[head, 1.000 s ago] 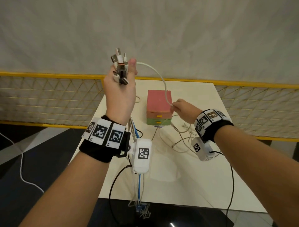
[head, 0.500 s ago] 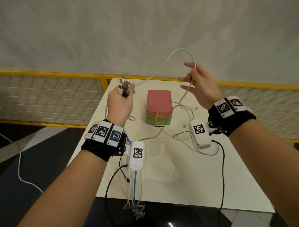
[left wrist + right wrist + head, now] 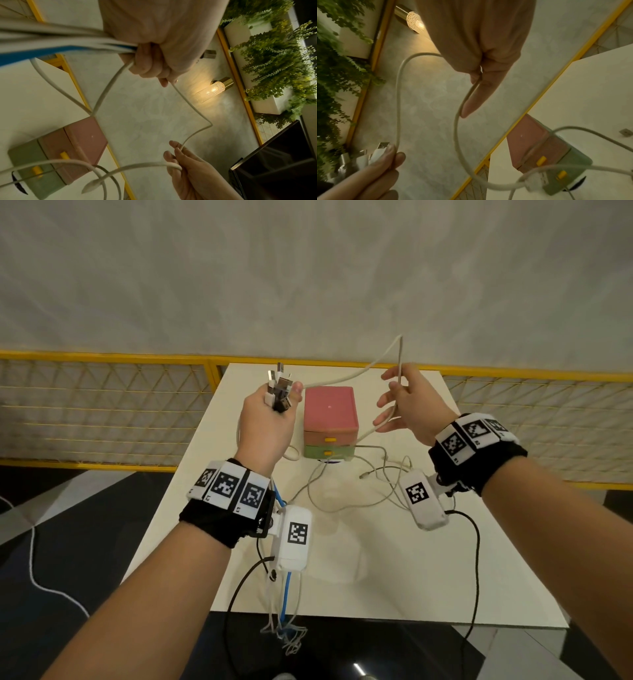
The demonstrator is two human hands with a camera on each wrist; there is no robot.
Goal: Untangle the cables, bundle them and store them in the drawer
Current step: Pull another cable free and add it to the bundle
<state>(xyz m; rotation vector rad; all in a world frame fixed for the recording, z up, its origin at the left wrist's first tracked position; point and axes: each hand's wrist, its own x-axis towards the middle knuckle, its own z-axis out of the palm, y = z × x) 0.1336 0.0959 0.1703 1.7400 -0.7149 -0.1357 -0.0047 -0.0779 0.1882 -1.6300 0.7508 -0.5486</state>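
My left hand (image 3: pixel 279 402) is raised over the table's far left and grips a bundle of cable plugs (image 3: pixel 279 381), whose cords hang down past the wrist and over the front edge (image 3: pixel 284 611). One white cable (image 3: pixel 342 376) arcs from that bundle to my right hand (image 3: pixel 399 392), which pinches it between thumb and forefinger (image 3: pixel 477 78) with the other fingers spread. From there it drops to loose cables (image 3: pixel 342 491) lying on the table. Between the hands stands the small drawer box (image 3: pixel 330 412), pink above and green below, both drawers closed.
The white table (image 3: pixel 411 577) has a bare front half. A yellow mesh railing (image 3: pixel 102 405) runs behind it, with a pale wall beyond. Dark floor lies left and in front, with a white cord (image 3: pixel 34 559) on it.
My left hand came down from head height with the plugs. My right hand rose from the table beside the drawer box, lifting the white cable into a loop between the hands.
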